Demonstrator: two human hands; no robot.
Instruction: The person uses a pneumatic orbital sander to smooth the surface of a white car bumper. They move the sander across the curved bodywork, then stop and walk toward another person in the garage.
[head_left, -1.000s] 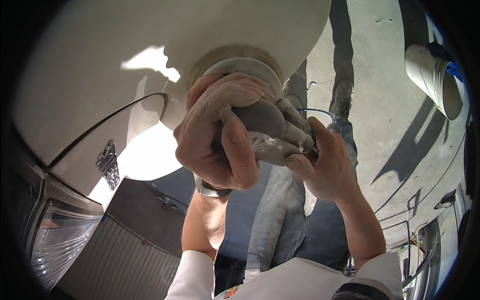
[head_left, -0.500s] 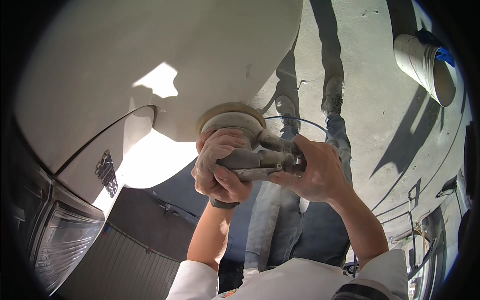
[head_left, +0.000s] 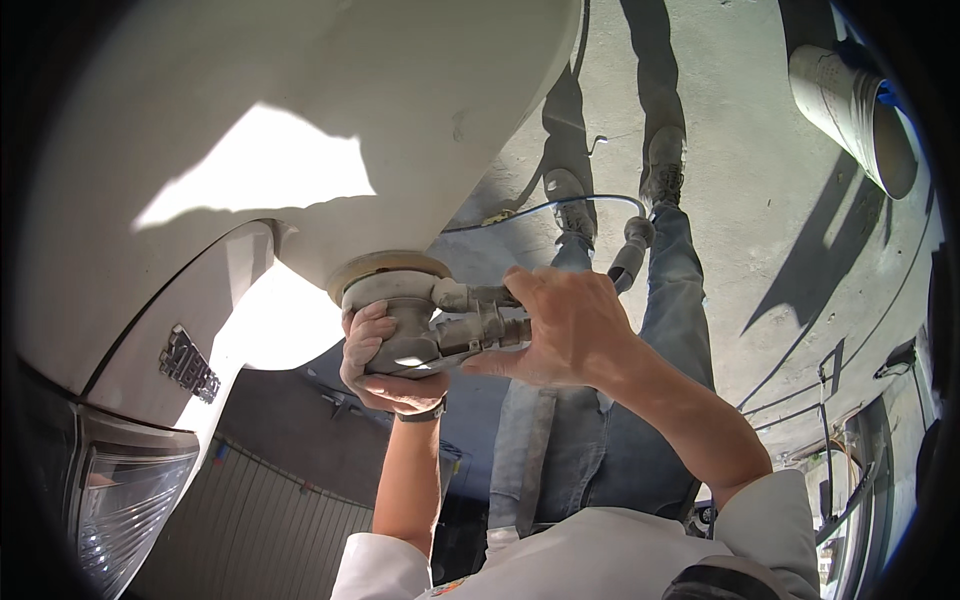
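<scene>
A dusty grey air sander [head_left: 405, 325] is held between both my hands, its round pad against the pale car body panel [head_left: 400, 110]. My left hand [head_left: 378, 360] is wrapped around the sander's body from the left. At the handle end, my right hand [head_left: 570, 325] grips the tubes, thumb below and fingers over the top. A hose fitting [head_left: 632, 250] shows beyond my right hand, joined to a blue air hose [head_left: 560, 204]. The face of the pad on the panel is hidden.
A headlight [head_left: 135, 500] and a metal emblem [head_left: 188, 363] sit on the car at the left. On the concrete floor a white bucket [head_left: 835, 105] lies on its side at the far right. My shoes [head_left: 570, 190] stand below the hose.
Both hands have moved the sander left and slightly nearer along the panel. More of the hose fitting shows beside my right hand. The sunlit patch on the panel looks larger.
</scene>
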